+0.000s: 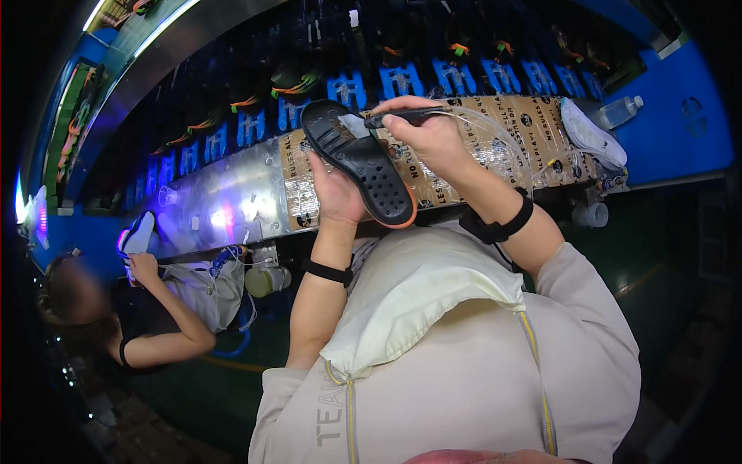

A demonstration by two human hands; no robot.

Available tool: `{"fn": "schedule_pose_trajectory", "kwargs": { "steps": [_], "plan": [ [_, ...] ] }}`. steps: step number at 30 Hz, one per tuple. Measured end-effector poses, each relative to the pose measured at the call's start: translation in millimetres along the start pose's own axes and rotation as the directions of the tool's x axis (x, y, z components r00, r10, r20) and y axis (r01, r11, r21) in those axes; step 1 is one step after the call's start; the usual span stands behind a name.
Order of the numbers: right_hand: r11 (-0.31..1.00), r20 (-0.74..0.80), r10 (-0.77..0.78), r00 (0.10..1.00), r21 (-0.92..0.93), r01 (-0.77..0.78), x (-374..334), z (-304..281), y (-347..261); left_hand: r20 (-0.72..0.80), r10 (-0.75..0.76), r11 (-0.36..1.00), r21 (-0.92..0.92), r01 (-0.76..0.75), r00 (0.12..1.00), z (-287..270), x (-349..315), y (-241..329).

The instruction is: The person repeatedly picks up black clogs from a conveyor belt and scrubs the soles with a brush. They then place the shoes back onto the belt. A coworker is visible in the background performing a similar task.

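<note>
A black shoe sole (386, 189) with an orange edge is tilted above the work table, one face full of holes and ribs toward me. My left hand (337, 189) grips it from below and the left side, fingers partly hidden behind it. In my right hand (434, 139) is a black-handled brush (410, 117), with a thin clear tube trailing from its back end to the right. The brush's pale, flat tip (355, 125) lies over the ribbed upper part of the sole and seems to touch it.
Printed brown cardboard (487, 158) under clear film covers part of the metal table (232, 189). At the right are a white shoe (591, 138) and a clear bottle (621, 113). Blue holders (402, 80) line the far side. A co-worker's hand (144, 267) holds another shoe at left.
</note>
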State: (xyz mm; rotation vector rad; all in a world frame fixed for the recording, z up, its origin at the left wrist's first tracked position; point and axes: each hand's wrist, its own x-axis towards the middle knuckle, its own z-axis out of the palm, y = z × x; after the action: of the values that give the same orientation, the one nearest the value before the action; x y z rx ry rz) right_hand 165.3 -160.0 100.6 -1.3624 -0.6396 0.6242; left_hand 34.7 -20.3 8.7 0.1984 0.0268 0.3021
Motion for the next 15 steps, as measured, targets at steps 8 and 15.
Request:
{"fn": "schedule_pose_trajectory", "kwargs": {
  "steps": [8,15],
  "plan": [
    [0.997,-0.114,-0.068,0.991,-0.03,0.065,12,21,8,-0.225,0.01,0.977,0.208,0.038,0.974,25,-4,-19],
    [0.951,-0.091,-0.215,0.972,-0.245,0.187,2,24,10,-0.198,0.08,0.964,0.266,-0.025,0.977,21,1,-31]
  ]
}}
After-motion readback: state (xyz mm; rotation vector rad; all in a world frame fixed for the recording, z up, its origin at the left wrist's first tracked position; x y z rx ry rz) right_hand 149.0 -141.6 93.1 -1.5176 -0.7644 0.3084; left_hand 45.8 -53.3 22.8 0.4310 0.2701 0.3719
